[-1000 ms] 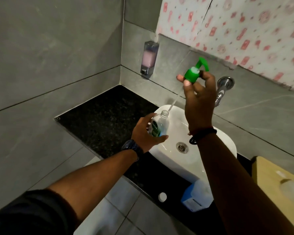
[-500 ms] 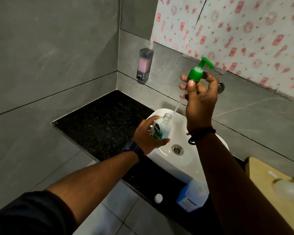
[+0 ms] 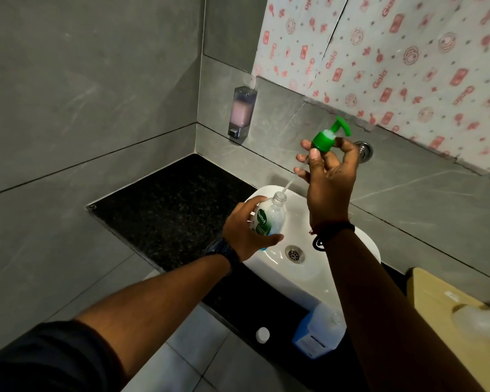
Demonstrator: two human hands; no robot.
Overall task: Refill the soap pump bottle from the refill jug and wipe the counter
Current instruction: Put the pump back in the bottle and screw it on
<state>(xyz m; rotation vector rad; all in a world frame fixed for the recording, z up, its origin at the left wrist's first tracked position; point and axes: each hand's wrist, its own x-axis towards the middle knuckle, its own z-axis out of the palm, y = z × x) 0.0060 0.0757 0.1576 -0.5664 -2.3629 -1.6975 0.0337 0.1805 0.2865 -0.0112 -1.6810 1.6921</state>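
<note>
My left hand (image 3: 245, 232) grips a clear soap bottle (image 3: 270, 216) with a green-and-white label, its neck uncapped, held over the left rim of the white basin (image 3: 348, 275). Above it my right hand (image 3: 328, 179) pinches the green pump head (image 3: 327, 137). The pump's thin clear tube (image 3: 289, 183) slants down, its tip right at the bottle's mouth. A translucent refill jug (image 3: 321, 331) with a blue label stands on the counter's front edge, partly behind my right forearm, with a white cap (image 3: 262, 334) beside it.
Black speckled counter (image 3: 164, 210) fills the corner left of the basin. A wall dispenser (image 3: 242, 111) with pink liquid hangs on the grey tiles. A chrome tap (image 3: 364, 150) peeks out behind my right hand. A wooden board (image 3: 436, 304) with a pale bottle lies at right.
My right hand has kept the pump head high while the tube tip stays near the bottle's mouth. The bottle sits a little lower in view. The tap is now mostly hidden behind my hand.
</note>
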